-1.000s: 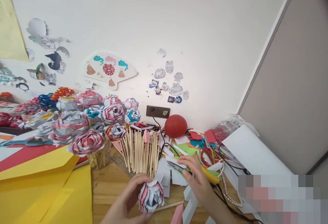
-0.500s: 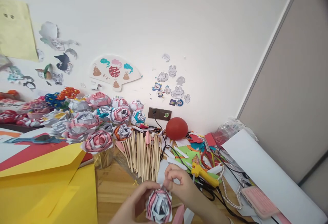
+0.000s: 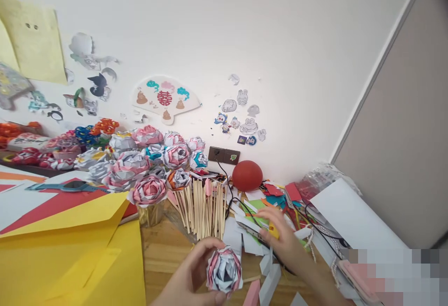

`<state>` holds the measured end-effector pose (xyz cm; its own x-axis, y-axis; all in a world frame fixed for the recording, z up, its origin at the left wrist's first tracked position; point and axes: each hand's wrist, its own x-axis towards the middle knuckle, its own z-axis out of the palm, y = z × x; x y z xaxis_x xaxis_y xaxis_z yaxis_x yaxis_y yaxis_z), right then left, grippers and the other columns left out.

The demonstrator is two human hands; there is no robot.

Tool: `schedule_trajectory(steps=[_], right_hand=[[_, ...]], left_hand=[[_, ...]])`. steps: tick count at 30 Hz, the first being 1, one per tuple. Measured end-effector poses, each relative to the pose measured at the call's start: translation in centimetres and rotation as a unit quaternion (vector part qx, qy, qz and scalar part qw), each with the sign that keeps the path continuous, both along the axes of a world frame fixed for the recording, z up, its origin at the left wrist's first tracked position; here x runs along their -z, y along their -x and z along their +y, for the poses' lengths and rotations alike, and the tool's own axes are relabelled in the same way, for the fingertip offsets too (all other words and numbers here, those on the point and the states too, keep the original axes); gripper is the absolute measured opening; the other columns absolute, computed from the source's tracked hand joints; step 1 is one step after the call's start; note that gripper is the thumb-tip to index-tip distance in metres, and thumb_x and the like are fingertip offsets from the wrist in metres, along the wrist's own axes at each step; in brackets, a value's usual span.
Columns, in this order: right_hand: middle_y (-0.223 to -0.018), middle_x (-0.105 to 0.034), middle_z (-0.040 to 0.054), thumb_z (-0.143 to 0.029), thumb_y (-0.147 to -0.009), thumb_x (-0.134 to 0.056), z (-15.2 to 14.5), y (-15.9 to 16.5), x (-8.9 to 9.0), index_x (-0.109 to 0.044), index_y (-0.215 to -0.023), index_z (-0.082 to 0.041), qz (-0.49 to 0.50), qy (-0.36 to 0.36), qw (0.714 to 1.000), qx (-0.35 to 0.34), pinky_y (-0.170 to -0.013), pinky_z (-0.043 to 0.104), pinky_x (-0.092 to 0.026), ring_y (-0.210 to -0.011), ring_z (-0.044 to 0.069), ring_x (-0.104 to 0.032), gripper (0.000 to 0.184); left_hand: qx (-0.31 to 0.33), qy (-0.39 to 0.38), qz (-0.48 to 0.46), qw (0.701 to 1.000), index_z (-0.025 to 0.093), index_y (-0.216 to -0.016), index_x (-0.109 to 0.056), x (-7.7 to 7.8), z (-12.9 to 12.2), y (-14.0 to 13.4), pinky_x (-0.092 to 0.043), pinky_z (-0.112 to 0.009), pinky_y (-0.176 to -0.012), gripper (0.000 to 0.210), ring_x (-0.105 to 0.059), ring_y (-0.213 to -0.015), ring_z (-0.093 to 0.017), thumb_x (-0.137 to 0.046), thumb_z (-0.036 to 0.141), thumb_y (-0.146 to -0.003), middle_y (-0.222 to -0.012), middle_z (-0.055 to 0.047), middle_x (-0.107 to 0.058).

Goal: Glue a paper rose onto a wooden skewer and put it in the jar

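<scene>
My left hand (image 3: 191,275) is closed around a pink and white folded-paper flower (image 3: 224,273), whose layered petals face up toward me. To its right, my right hand (image 3: 285,240) is curled over the yellow glue gun (image 3: 274,230). Only a patch of yellow shows between the thumb and fingers; the rest of the glue gun is hidden. A white paper strip (image 3: 270,283) and a pink paper strip (image 3: 252,293) lie on the wooden table (image 3: 163,259), right of the flower.
Thin wooden sticks (image 3: 205,208) stand bunched behind the flower. Several finished paper flowers (image 3: 149,189) crowd the left back. Yellow paper sheets (image 3: 70,264) cover the left side. A red balloon (image 3: 247,176), paper scraps and a black cable (image 3: 230,194) lie near the wall.
My right hand has left the flower and moved right onto the glue gun. My left hand still holds the flower. The view has shifted slightly left.
</scene>
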<state>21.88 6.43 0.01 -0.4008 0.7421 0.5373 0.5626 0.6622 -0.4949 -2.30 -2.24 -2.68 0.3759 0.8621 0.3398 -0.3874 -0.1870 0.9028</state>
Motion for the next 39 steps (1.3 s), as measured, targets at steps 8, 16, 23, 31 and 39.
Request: schedule_trajectory(steps=[8, 16, 23, 31, 39], right_hand=[[-0.111, -0.051, 0.0089, -0.063, -0.067, -0.058, -4.6, 6.7, 0.3, -0.047, -0.117, -0.024, 0.1, 0.1, 0.961, -0.236, -0.09, 0.037, -0.039, -0.105, 0.024, -0.048, 0.064], [-0.105, -0.054, 0.0066, -0.054, -0.069, -0.063, -4.1, 6.6, 0.7, -0.048, -0.113, -0.024, 0.094, 0.036, 0.966, -0.239, -0.086, 0.034, -0.04, -0.099, 0.022, -0.05, 0.055], [-0.103, -0.057, 0.0067, -0.057, -0.075, -0.053, -4.0, 7.3, 2.3, -0.045, -0.118, -0.025, 0.08, -0.017, 0.986, -0.142, -0.081, 0.032, -0.043, -0.093, 0.023, -0.054, 0.054], [-0.102, -0.058, 0.0095, -0.044, -0.091, -0.03, -4.9, 7.7, 3.9, -0.012, -0.14, -0.025, 0.001, -0.087, 0.99, -0.107, -0.073, 0.033, -0.047, -0.09, 0.024, -0.056, 0.056], [-0.111, -0.056, 0.012, -0.04, -0.093, -0.023, -5.5, 7.8, 4.0, -0.003, -0.142, -0.021, 0.006, -0.069, 0.991, -0.11, -0.082, 0.035, -0.045, -0.099, 0.024, -0.054, 0.055]], left_hand=[[-0.069, -0.029, 0.033, 0.997, 0.024, -0.106, -0.051, 0.6, 0.6, 0.7, -0.041, -0.031, -0.079, 0.048, -0.052, -0.097, -0.022, -0.073, 0.032, -0.064, -0.102, -0.005, -0.055], [-0.101, -0.02, -0.008, 0.995, 0.028, -0.11, -0.053, 1.6, 0.9, 0.6, -0.043, -0.035, -0.085, 0.054, -0.054, -0.102, -0.025, -0.076, 0.035, -0.061, -0.105, -0.005, -0.059], [-0.157, -0.024, 0.059, 0.986, 0.029, -0.124, -0.047, 2.9, 1.2, 0.9, -0.036, -0.037, -0.099, 0.058, -0.042, -0.121, -0.028, -0.066, 0.04, -0.07, -0.132, -0.006, -0.047], [-0.236, -0.099, 0.204, 0.945, 0.027, -0.131, -0.038, 4.4, 1.0, 1.0, -0.026, -0.038, -0.106, 0.053, -0.032, -0.128, -0.026, -0.048, 0.044, -0.082, -0.141, -0.006, -0.037], [-0.26, -0.117, 0.227, 0.931, 0.024, -0.133, -0.035, 5.0, 1.0, 0.8, -0.029, -0.039, -0.104, 0.06, -0.032, -0.128, -0.028, -0.049, 0.048, -0.08, -0.142, -0.008, -0.035]])
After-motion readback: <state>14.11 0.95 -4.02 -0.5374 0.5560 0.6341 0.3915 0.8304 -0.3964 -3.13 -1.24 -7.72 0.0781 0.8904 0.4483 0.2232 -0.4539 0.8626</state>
